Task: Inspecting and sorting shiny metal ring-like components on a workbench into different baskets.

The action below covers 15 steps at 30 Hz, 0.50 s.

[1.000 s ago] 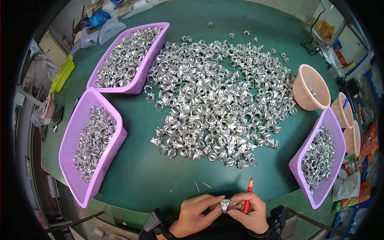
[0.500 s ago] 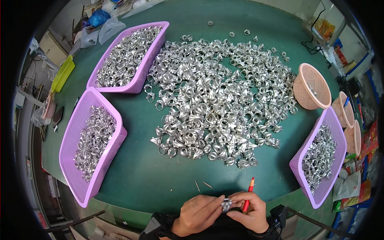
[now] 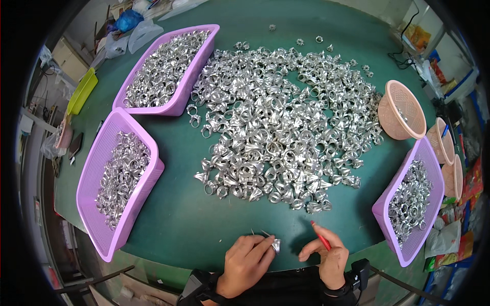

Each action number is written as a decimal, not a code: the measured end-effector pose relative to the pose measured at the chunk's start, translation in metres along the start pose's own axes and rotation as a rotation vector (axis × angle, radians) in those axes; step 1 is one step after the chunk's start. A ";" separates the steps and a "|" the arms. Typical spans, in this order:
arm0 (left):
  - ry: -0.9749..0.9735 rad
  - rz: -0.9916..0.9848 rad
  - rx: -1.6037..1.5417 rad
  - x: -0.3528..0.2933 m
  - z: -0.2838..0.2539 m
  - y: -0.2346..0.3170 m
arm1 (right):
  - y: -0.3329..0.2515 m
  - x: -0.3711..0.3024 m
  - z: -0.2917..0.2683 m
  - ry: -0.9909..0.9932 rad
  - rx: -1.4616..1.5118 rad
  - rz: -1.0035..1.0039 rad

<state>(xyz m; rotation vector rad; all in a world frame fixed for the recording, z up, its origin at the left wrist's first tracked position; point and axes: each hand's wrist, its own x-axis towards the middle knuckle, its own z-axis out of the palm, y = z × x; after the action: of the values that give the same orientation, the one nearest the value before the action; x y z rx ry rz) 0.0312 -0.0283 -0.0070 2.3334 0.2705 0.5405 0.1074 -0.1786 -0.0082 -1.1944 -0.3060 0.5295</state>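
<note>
My left hand is closed, its fingertips pinching a shiny silver ring just above the table's near edge. To its right, my right hand keeps a slim red pencil between thumb and forefinger, the tip pointing away from me. A gap separates the two hands. Beyond them spreads a large heap of silver rings on the green table.
Two lilac baskets with rings stand on the left, one far and one near. Another lilac basket is at right. Behind it are peach baskets. A yellow-green tray lies far left.
My hands have come apart. The left one has moved slightly left and away from me with the ring; the right one has moved right, the red pencil now tilting the other way.
</note>
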 end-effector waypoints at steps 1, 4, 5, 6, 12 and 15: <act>-0.015 -0.004 0.016 -0.001 0.000 -0.002 | 0.004 -0.001 -0.002 -0.015 -0.112 -0.004; -0.029 -0.016 0.015 -0.004 0.001 -0.003 | 0.005 0.005 -0.003 -0.184 -0.327 -0.096; -0.031 -0.021 0.015 -0.005 0.002 -0.004 | 0.003 0.003 0.009 -0.028 -0.413 -0.034; -0.031 -0.007 -0.005 -0.004 0.003 -0.006 | 0.005 0.004 0.014 -0.028 -0.413 -0.032; -0.043 -0.005 -0.032 -0.005 0.002 -0.006 | 0.013 0.006 0.022 -0.030 -0.433 -0.005; -0.052 -0.002 -0.033 -0.005 0.002 -0.007 | 0.011 0.007 0.025 -0.009 -0.461 0.005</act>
<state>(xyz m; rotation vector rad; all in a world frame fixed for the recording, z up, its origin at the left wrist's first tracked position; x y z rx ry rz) 0.0274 -0.0260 -0.0142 2.3116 0.2381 0.4786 0.0982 -0.1517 -0.0102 -1.6386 -0.4485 0.4823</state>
